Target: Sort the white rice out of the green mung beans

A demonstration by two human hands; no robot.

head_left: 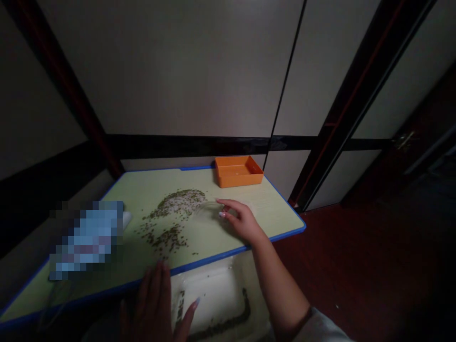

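Observation:
My right hand (240, 221) is over the pale yellow-green tabletop (160, 178), its thumb and fingers curled together on a clear, curved, see-through object (204, 207). What kind of object it is I cannot make out. Just left of it lies a spread pile of small dark greenish grains mixed with whitish ones (181, 202). A looser patch of dark grains (171, 239) is nearer the front edge. My left hand (153, 299) is at that edge, fingers stretched out flat and thumb apart. Below the edge is a whitish tray (213, 294), with dark grains along its inner sides.
An orange open box (240, 180) stands at the tabletop's back right corner. On the left lies a blue object (89, 237), blurred out. A blue rim (221, 257) borders the tabletop. Pale wall panels (199, 71) rise behind, and a dark red floor (331, 266) extends at right.

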